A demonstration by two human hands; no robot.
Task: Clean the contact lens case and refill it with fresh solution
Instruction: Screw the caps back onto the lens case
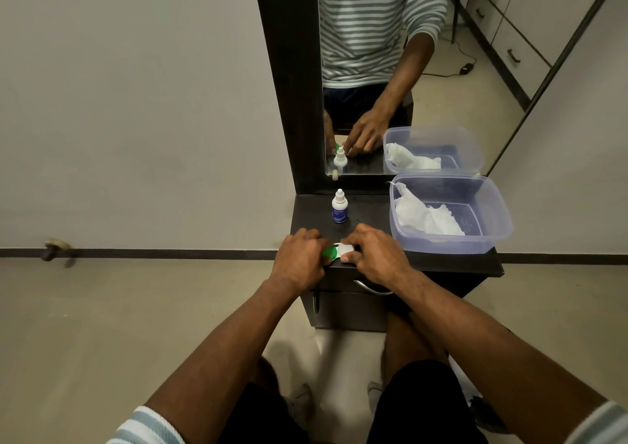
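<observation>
A contact lens case (338,251) with one green cap and one white cap lies at the front edge of a dark dresser top (370,212). My left hand (299,260) grips the green cap side, fingers curled over it. My right hand (373,256) holds the white cap side, thumb and fingers pinching it. Behind the case stands a small white dropper bottle of solution (339,207) with a blue label, upright and capped, apart from both hands.
A clear plastic tub (489,233) holding crumpled white tissue (424,217) sits on the dresser's right side. A tall mirror (407,70) rises behind. A drawer handle (372,289) lies below the front edge. A doorstop (54,248) sticks out from the left wall.
</observation>
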